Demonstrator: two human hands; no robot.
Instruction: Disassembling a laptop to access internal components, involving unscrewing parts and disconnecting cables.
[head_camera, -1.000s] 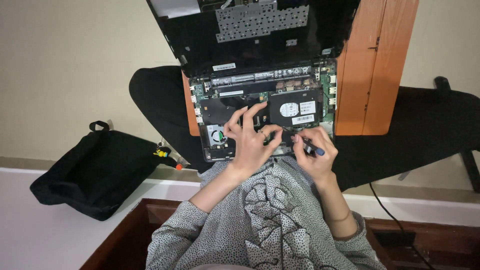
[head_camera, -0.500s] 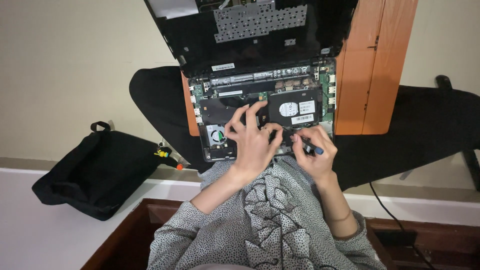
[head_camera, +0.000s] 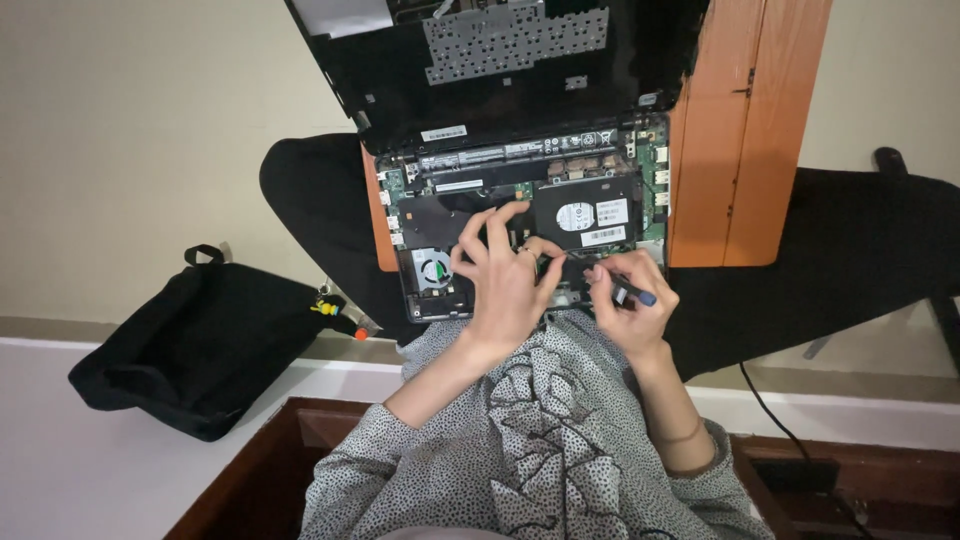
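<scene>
Left hand (head_camera: 505, 285): lay spread, fingers splayed wide, on the opened laptop (head_camera: 520, 235), holding nothing.
Right hand (head_camera: 625, 300): gripped a blue-tipped screwdriver (head_camera: 630, 291), just right of the left hand.
Cooling fan (head_camera: 432, 266): just left of the left hand's fingers.
Hard drive (head_camera: 585, 212): just beyond both hands.
Black bag (head_camera: 200, 340): well left of the hands.

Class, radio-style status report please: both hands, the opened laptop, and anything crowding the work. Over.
Left hand spread flat on opened laptop internals. Right hand grips screwdriver, tip at laptop's near edge. Black bag lies aside, not in the way.
</scene>
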